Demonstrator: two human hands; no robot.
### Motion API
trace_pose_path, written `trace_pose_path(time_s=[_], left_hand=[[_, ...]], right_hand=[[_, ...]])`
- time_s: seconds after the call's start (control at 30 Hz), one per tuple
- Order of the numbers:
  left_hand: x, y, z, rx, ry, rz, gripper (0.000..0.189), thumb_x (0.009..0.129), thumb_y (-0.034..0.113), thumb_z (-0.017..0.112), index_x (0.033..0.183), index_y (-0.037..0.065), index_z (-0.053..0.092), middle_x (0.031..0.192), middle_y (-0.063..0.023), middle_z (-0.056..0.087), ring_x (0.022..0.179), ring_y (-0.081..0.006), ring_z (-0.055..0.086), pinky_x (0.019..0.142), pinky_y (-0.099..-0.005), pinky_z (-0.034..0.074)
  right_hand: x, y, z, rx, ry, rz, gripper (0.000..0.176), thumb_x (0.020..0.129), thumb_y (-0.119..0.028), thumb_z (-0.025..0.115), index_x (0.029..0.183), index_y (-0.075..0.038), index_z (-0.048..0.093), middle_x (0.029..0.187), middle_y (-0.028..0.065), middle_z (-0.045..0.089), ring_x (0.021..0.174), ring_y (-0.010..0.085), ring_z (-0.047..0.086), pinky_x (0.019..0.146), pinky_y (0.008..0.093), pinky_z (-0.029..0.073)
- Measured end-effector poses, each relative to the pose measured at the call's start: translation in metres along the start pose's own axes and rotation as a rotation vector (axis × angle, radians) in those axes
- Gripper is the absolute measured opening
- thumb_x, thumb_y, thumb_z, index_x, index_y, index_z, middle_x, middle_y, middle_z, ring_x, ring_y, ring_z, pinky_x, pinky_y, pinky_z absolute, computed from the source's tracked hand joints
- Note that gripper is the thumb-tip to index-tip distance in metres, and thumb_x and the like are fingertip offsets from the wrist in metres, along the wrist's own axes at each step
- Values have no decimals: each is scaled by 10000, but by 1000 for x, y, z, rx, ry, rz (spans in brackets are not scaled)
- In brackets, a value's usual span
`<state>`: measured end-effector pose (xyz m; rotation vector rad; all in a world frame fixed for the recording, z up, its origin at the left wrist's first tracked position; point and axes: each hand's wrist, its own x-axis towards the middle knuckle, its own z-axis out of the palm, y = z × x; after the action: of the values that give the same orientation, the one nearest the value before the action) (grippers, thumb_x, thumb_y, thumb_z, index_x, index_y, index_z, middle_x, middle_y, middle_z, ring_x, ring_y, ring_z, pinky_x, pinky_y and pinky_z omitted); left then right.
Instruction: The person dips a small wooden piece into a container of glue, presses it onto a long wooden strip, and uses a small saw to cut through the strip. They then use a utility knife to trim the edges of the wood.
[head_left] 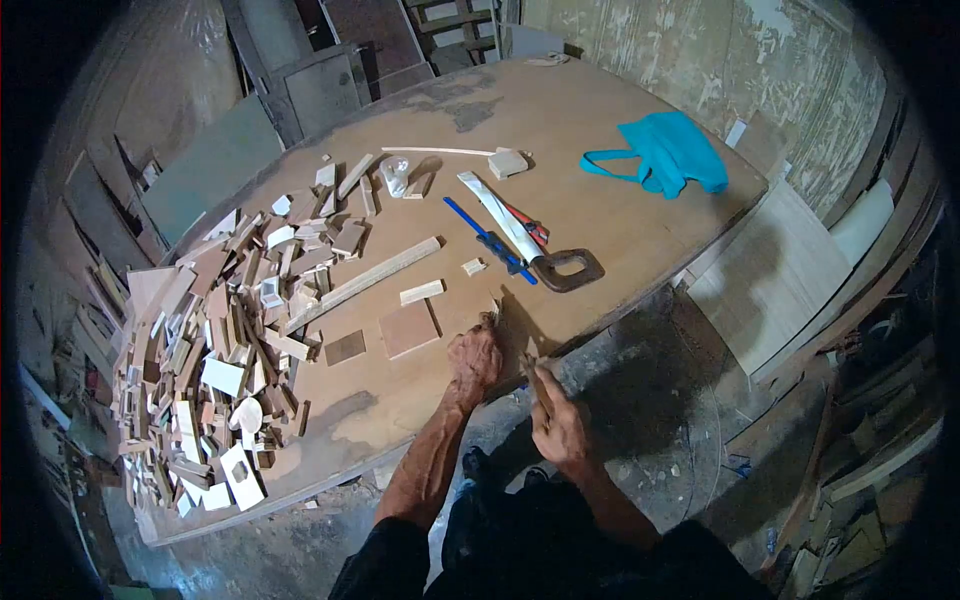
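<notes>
**Gripped small pieces in both hands at the table's near edge**

Clenched the left hand (475,358) almost into a fist beside the near edge of the broad, tan-topped wooden table (590,110), fingers curled tight, with a small, pale, wood-like piece (496,308) protruding past the knuckles. Could not tell its exact shape, nor whether it touched the tabletop.

Closed the right hand (563,432) around a thin, brownish, stick-like object (538,372), pointing its far end toward the left hand. Held this hand lower in view, just outside the table edge and apart from the left. Could not tell the object's material, nor whether its tip met the pale piece.

Had a flat, square, reddish-tan wooden panel (409,329) lying near the left hand, with a short, pale wooden block (421,292) just beyond it and a smaller, darker brown rectangular panel (345,348) to the left. Had a blue bar clamp (490,240) lying farther out, near a long white strip (500,215) and a dark, C-shaped metal tool (545,272). Showed a large heap of mixed wooden offcuts (225,340) over the table's left side and a turquoise cloth bag (672,155) toward the far right.
</notes>
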<state>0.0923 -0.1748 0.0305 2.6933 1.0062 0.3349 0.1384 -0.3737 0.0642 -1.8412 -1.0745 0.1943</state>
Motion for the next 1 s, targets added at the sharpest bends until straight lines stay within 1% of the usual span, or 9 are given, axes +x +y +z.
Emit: trace_pose_path(time_s=[0.1,0.2,0.23,0.33,0.53,0.63,0.73,0.83,1.0], left_hand=[[-3,-1,1,-26,17,39,468,772,110,566,1209,-32,478,838,-252,674,758,-441,668,661,-520,524],[-3,1,5,-40,4,32,484,782,128,560,1228,-38,473,842,-264,671,759,-444,665,667,-518,521],[0,1,5,-43,-2,18,494,784,134,559,1237,-41,470,844,-269,669,761,-445,664,670,-519,519],[0,2,7,-6,33,27,521,777,146,570,1250,-46,464,846,-270,666,761,-445,660,670,-514,518],[-3,-4,2,11,-19,53,564,759,138,594,1267,-57,448,857,-270,667,764,-434,662,656,-497,521],[-5,3,-4,-34,13,20,401,802,138,587,1162,-17,507,873,-242,679,786,-422,685,685,-507,540],[-4,2,-2,9,-8,-1,533,767,114,605,1265,7,451,882,-259,674,793,-426,676,671,-515,528],[-1,-1,2,53,-40,-29,497,788,107,602,1258,37,457,860,-249,678,792,-427,682,667,-514,534],[0,-1,-11,-5,-127,-28,395,819,120,571,1188,11,485,841,-251,681,780,-435,682,670,-510,541]], right_hand=[[-7,-8,-13,53,-80,129,477,894,-42,579,1364,-70,506,974,264,671,855,453,668,669,417,548],[22,-5,5,-5,26,-28,483,890,-48,591,1364,-74,507,974,264,673,856,450,671,677,424,548],[33,-11,2,-94,-128,117,487,887,-56,599,1365,-74,508,951,262,675,835,450,671,671,426,547],[26,-2,8,-19,-24,-14,575,894,-77,566,1444,-168,426,757,241,651,705,464,640,612,493,513],[1,-6,-9,16,-82,109,502,900,-86,572,1395,-100,483,925,274,669,811,471,655,672,475,538],[30,0,17,-106,-109,128,530,889,-53,569,1409,-104,476,947,257,676,794,436,676,659,429,543],[26,6,16,-97,-128,143,532,881,-43,572,1402,-104,482,968,234,684,785,409,688,649,412,545],[2,-7,-1,106,38,-44,533,873,-41,584,1390,-141,496,973,227,688,785,416,681,646,436,547],[11,-4,11,-59,-85,112,536,874,-32,581,1394,-120,485,1036,236,681,843,420,682,685,431,554]])
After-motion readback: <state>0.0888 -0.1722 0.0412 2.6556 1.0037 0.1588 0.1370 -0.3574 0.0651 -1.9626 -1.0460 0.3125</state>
